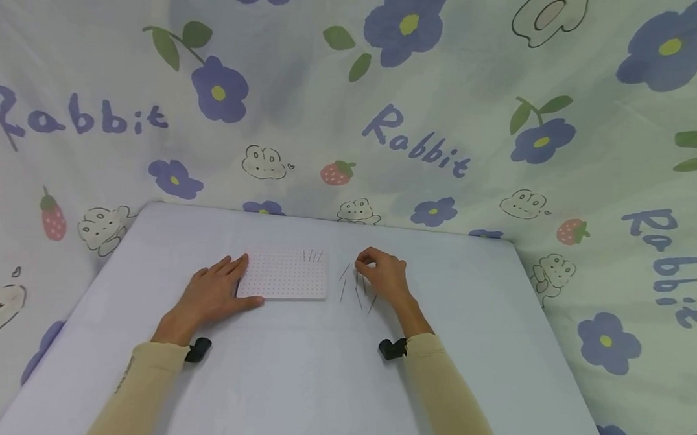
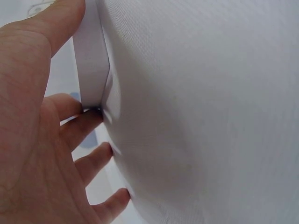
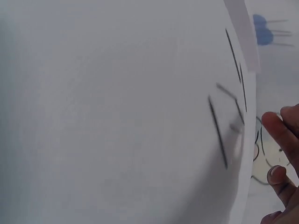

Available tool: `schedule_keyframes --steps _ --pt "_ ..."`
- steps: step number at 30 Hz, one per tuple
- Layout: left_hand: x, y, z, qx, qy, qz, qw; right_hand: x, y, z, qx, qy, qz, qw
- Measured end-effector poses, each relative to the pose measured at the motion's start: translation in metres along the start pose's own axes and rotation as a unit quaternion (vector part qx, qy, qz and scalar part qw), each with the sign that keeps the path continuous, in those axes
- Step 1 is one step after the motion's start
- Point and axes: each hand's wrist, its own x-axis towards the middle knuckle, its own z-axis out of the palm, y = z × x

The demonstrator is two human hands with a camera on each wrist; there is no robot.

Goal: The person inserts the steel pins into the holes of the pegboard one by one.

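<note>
A white pegboard (image 1: 281, 276) with rows of small holes lies on the table, and several thin dark pins (image 1: 313, 256) stand in its far right corner. My left hand (image 1: 213, 293) steadies the board, fingers spread along its left side and thumb at the near edge; in the left wrist view the thumb touches the board's side (image 2: 92, 60). To the right of the board several loose pins (image 1: 358, 300) lie scattered. My right hand (image 1: 385, 277) is over them, thumb and forefinger close together above one pin. Whether they pinch it is too small to tell.
The white table (image 1: 295, 377) reaches back to a hanging cloth (image 1: 306, 112) printed with flowers, rabbits and strawberries. Small black devices sit at the left wrist (image 1: 198, 350) and the right wrist (image 1: 392, 348).
</note>
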Motion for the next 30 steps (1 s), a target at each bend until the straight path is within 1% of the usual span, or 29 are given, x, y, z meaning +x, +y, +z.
schedule_keyframes --steps 4,8,13,18,23,27,30 --pt "-0.001 -0.001 0.000 -0.001 -0.003 -0.002 1.0000 -0.007 0.014 -0.005 0.001 0.005 0.016 1.000" --pt "0.000 -0.002 0.002 0.001 -0.006 -0.003 1.0000 -0.014 0.023 -0.009 0.003 0.006 0.027 1.000" --pt "0.001 -0.004 0.003 0.004 -0.006 -0.006 1.0000 -0.023 0.027 -0.015 0.002 0.000 0.037 0.999" --pt "0.003 -0.006 0.005 0.006 -0.007 -0.007 0.9999 -0.032 0.029 -0.019 -0.008 -0.013 0.035 0.999" --pt "0.004 -0.005 0.005 0.005 -0.005 -0.007 0.9999 -0.037 0.032 -0.020 -0.021 -0.038 0.030 0.999" --pt "0.004 -0.005 0.005 0.005 -0.006 -0.005 1.0000 -0.040 0.034 -0.022 -0.015 -0.072 0.027 0.997" --pt "0.004 -0.005 0.005 0.005 -0.007 -0.006 0.9999 -0.041 0.035 -0.025 -0.008 -0.099 0.014 0.995"
